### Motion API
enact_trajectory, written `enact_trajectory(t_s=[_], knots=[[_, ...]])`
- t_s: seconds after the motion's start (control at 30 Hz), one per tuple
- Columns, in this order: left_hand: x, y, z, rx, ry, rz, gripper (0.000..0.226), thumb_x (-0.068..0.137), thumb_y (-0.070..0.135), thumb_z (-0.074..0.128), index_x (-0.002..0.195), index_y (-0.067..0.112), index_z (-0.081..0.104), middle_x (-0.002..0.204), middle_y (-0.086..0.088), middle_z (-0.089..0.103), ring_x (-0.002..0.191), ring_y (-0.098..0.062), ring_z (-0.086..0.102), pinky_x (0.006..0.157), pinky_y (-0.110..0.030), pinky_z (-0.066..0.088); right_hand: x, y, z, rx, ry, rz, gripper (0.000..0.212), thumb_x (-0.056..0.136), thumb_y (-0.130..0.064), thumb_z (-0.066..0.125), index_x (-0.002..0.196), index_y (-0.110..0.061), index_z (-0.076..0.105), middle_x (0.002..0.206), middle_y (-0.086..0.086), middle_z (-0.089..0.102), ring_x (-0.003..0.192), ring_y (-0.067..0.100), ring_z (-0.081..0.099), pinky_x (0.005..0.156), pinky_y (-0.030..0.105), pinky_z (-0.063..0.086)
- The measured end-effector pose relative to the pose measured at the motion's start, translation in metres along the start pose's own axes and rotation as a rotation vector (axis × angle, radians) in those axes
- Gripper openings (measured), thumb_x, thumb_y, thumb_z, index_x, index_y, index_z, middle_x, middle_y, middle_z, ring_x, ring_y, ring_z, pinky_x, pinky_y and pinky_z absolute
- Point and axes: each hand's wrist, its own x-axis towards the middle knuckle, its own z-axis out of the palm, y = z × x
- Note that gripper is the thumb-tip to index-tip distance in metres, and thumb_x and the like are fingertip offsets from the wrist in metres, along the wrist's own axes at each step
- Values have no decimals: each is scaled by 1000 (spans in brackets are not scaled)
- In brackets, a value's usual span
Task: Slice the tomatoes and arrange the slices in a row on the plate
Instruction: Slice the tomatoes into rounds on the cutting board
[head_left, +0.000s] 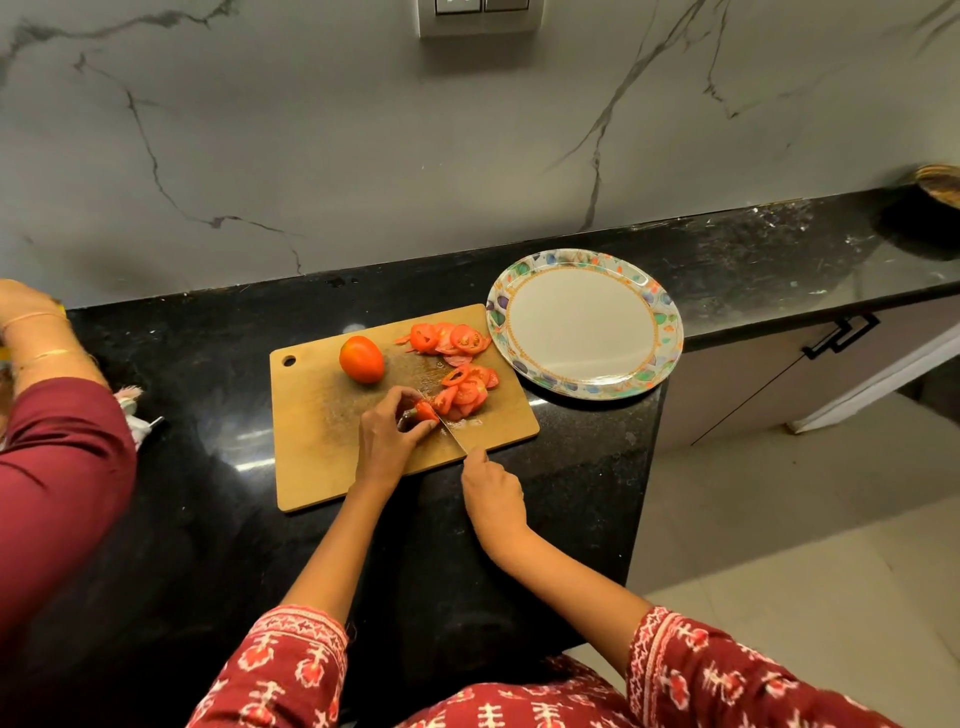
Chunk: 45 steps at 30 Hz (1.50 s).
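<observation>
A wooden cutting board (322, 457) lies on the black counter. On it my left hand (387, 436) pinches the small end piece of a tomato (425, 411). My right hand (491, 491) grips a knife (451, 432) whose blade rests against that piece. A whole tomato (361, 359) sits at the board's back. Two heaps of slices lie on the board: one near the blade (467, 391), one at the back right corner (449, 340). The round plate (655, 317) with a patterned rim stands right of the board and holds nothing.
Another person's arm in a maroon sleeve (57, 467) reaches over the counter at the left. A dark bowl (939, 187) sits at the far right of the counter. The counter's corner and edge drop off just right of the plate, with floor tiles below.
</observation>
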Motion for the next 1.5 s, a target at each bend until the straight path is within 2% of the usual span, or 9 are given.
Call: enact_trajectory(t_s=[0.33,0.43,0.53,0.7,0.8,1.07,1.17,1.27,1.5], knots=[[-8,6,3,20,62,-12,28,67,8,81,88,9,62,84,-3,67,76,-9,60,69,-12,43,2,-8,3,-79,-136,54,29,61,-24,86,65,-14,59,44,1,53,30,9,51,28,17,35],[-7,7,4,12,59,-10,26,67,7,80,85,9,62,84,-4,67,75,-10,60,68,-10,41,5,-6,-12,58,-143,14,10,89,-14,60,95,-6,56,82,12,68,73,21,70,59,28,52],[-2,7,2,5,61,-33,26,67,9,80,86,9,62,84,-5,67,76,-12,62,69,-17,45,12,4,-14,196,-175,1,20,101,-12,34,115,-3,46,113,15,61,106,32,60,81,39,47],[10,-2,-5,-22,18,-86,32,68,12,80,94,10,62,91,-5,65,84,-14,60,72,-20,47,-5,18,-11,71,-30,-18,19,82,-17,72,87,-9,56,68,6,67,60,16,69,49,24,48],[13,-1,-4,-13,-54,-56,41,66,10,81,102,8,61,99,-5,64,89,-11,58,75,-13,45,-2,16,-15,100,-115,-84,18,102,-13,34,113,-5,46,104,13,66,96,28,66,74,33,49],[20,-2,-4,70,-116,-29,41,65,12,82,101,6,65,96,-11,67,87,-16,63,78,-28,54,9,13,-23,56,-114,-94,22,101,-7,27,114,-3,44,107,13,64,98,28,65,75,33,48],[21,2,-3,89,-134,2,39,64,10,83,99,4,67,94,-11,69,84,-14,62,75,-19,48,17,1,-31,68,73,-105,9,85,-4,63,92,-1,59,82,12,67,70,22,69,57,26,50],[19,0,-3,67,-109,-17,40,63,13,83,99,5,67,93,-10,69,84,-14,64,76,-24,53,24,-2,-29,103,50,-107,43,30,-9,94,53,-9,59,39,-1,48,24,10,46,25,13,26],[21,-2,-17,60,-32,-127,38,61,19,85,94,6,69,87,-2,66,72,-8,58,59,-3,41,2,11,2,-7,-21,-37,38,47,-17,91,59,-13,56,38,0,48,25,9,46,26,13,28]])
